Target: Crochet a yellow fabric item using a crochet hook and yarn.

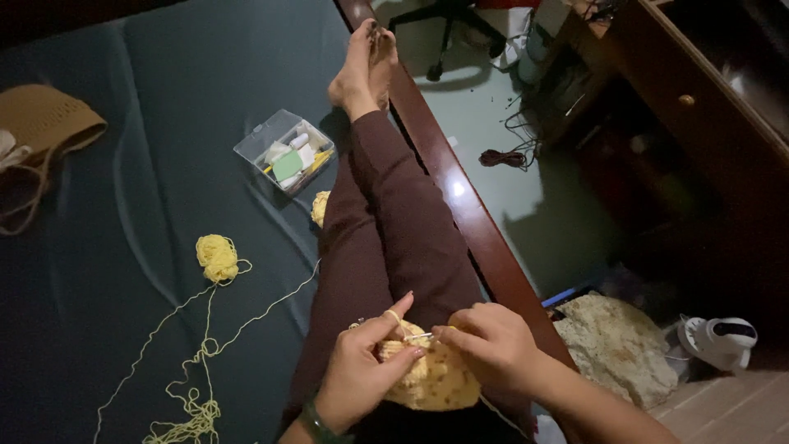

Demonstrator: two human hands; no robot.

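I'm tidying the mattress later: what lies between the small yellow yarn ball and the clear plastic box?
In the head view, only bare dark green mattress separates the yarn ball from the clear plastic box; the loose strands trail the other way, toward the person.

head view, steeply downward, close

A: Yellow crochet piece [436, 382]: rounded, bumpy, resting on the lap, gripped from both sides.

B: Crochet hook [417, 336]?

A: Thin, pale, roughly level, just above the piece's upper edge. Yarn loops over a finger there.
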